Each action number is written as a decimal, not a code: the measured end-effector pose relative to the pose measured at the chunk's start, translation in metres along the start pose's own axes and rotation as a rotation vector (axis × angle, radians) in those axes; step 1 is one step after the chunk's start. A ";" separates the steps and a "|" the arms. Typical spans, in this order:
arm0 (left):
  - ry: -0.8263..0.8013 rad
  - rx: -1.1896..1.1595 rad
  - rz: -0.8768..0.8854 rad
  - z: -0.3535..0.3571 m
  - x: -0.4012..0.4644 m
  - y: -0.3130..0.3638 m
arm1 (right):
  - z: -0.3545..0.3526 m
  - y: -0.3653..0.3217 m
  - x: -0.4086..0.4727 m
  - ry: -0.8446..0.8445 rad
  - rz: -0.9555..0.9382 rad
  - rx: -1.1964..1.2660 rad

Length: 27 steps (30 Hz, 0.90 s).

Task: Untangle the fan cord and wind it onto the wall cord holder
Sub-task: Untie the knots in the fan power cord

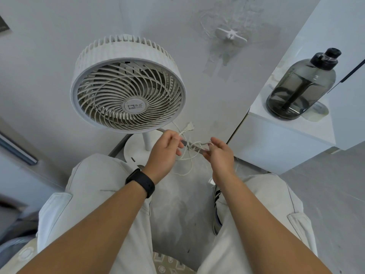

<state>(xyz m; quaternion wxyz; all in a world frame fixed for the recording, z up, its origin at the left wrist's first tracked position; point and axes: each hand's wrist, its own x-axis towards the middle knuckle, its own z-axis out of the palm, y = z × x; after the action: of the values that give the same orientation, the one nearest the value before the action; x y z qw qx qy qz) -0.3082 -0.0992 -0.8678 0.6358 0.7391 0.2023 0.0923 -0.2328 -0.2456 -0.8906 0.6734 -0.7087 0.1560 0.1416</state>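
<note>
The fan cord (189,155) hangs tangled above a grey floor (325,194), near one white fan (128,84). Fingers of the left hand (165,153) and right hand (219,157) are pinched on it. One cord holder (230,36) sits on the wall.

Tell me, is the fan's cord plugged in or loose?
Loose: the plug hangs free beside the fan, its cord tangled between both hands.

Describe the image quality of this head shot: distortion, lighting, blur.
Head view: wide-angle bending bows the wall and cabinet edges; light is soft and even, shadows faint; the fan reads sharp, while the cord between left hand and right hand looks slightly soft.
</note>
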 end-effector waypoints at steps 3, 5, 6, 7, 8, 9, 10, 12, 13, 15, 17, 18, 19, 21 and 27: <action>-0.186 0.011 -0.018 0.004 -0.003 -0.005 | -0.001 -0.002 -0.009 -0.064 -0.211 -0.282; -0.260 0.069 0.009 0.007 -0.005 -0.009 | -0.001 -0.004 -0.013 -0.165 -0.166 -0.265; -0.287 0.099 0.027 0.007 -0.006 -0.010 | 0.000 -0.005 -0.015 -0.237 -0.096 -0.194; -0.311 0.116 0.037 0.008 -0.006 -0.011 | 0.001 -0.006 -0.016 -0.312 -0.036 -0.112; -0.334 0.129 0.048 0.008 -0.006 -0.011 | 0.001 -0.005 -0.016 -0.366 -0.015 -0.056; -0.354 0.147 0.062 0.008 -0.006 -0.012 | 0.001 -0.004 -0.016 -0.391 -0.026 -0.029; -0.368 0.178 0.077 0.009 -0.006 -0.013 | 0.001 -0.003 -0.015 -0.384 -0.052 -0.012; -0.375 0.249 0.079 0.010 -0.006 -0.015 | -0.002 -0.005 -0.011 -0.291 -0.092 0.088; -0.373 0.287 0.077 0.009 -0.004 -0.016 | -0.003 -0.008 -0.009 -0.218 -0.091 0.190; -0.348 0.352 0.072 0.005 -0.002 -0.019 | -0.009 -0.017 -0.002 -0.060 -0.033 0.407; -0.311 0.403 0.065 0.000 0.000 -0.021 | -0.014 -0.024 0.004 0.038 0.042 0.557; -0.303 0.419 0.070 -0.002 0.001 -0.022 | -0.017 -0.025 0.005 0.047 0.068 0.601; -0.300 0.412 0.075 0.001 0.001 -0.021 | -0.021 -0.025 0.007 0.024 0.084 0.599; -0.311 0.367 0.090 0.008 -0.002 -0.019 | -0.025 -0.023 0.003 -0.104 0.098 0.460; -0.303 0.324 0.133 0.009 -0.003 -0.016 | -0.009 -0.013 -0.015 -0.383 -0.028 0.120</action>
<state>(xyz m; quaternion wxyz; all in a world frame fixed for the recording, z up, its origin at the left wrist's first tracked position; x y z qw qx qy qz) -0.3099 -0.1066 -0.8845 0.5245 0.8487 0.0673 -0.0118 -0.2410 -0.2531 -0.8720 0.7338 -0.6293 0.0234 0.2550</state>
